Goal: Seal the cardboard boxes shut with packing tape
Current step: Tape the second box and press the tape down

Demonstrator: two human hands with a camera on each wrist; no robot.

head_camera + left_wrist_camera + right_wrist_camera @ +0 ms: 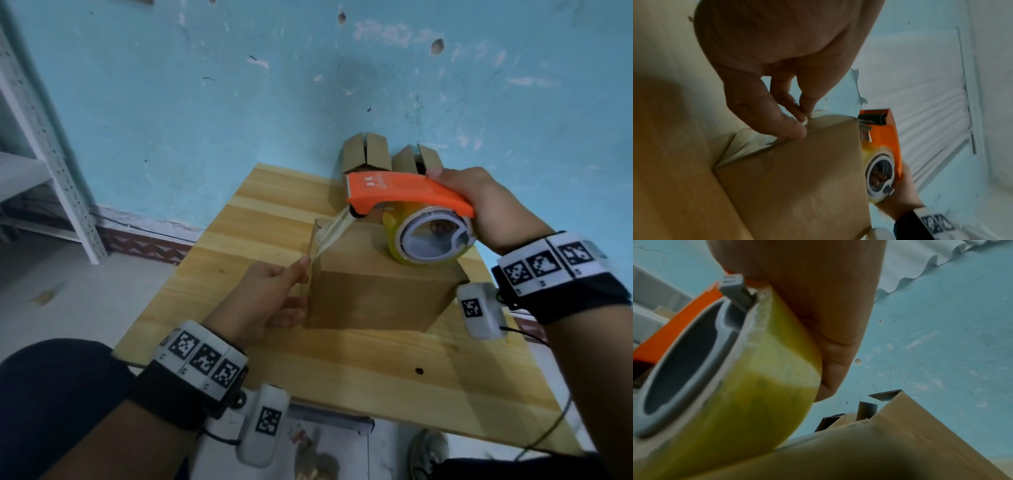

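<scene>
Plain brown cardboard box sits in the middle of the wooden table, flaps down, its top flat and unmarked. The right hand is wrapped round the orange tape dispenser, fingers curled through the core of the yellowish roll, the roll hovering just over the box's top near the right end. A clear strip of tape runs taut from the dispenser's mouth down to the box's left edge. There the left hand pinches the loose end, thumb and fingertips pressed together right at the corner, the tape crinkled over the side. Behind, against the blue wall, two more boxes stand with flaps up and open
</scene>
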